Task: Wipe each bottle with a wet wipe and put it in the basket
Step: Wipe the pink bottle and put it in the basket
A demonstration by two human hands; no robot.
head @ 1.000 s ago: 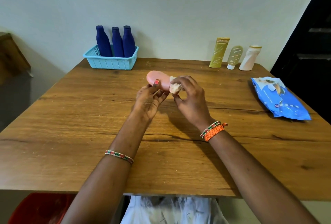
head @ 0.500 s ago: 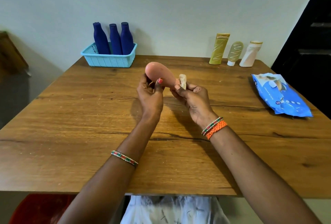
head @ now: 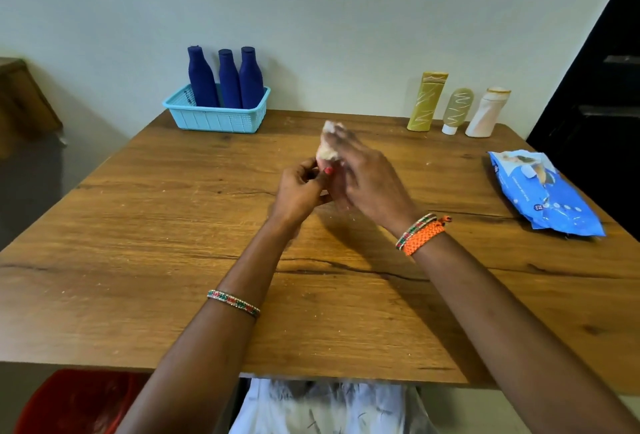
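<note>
Over the middle of the table my left hand (head: 300,191) grips a pink bottle (head: 335,187), which is almost wholly hidden between my hands. My right hand (head: 369,180) lies blurred across the bottle and presses a crumpled white wet wipe (head: 328,146) onto it. Three dark blue bottles (head: 227,78) stand upright in the light blue basket (head: 216,119) at the back left. A yellow bottle (head: 427,101), a pale green bottle (head: 456,110) standing on its cap and a white bottle (head: 487,113) line the back right.
A blue pack of wet wipes (head: 543,192) lies near the table's right edge. The wooden table (head: 156,260) has its front edge close to my body. A red object (head: 79,402) sits below the table at the left. A dark doorway (head: 606,87) is at the right.
My right hand has moved from beside the bottle to over it, carrying the wipe up along it. The bottle, plainly visible before, is now covered by my hands.
</note>
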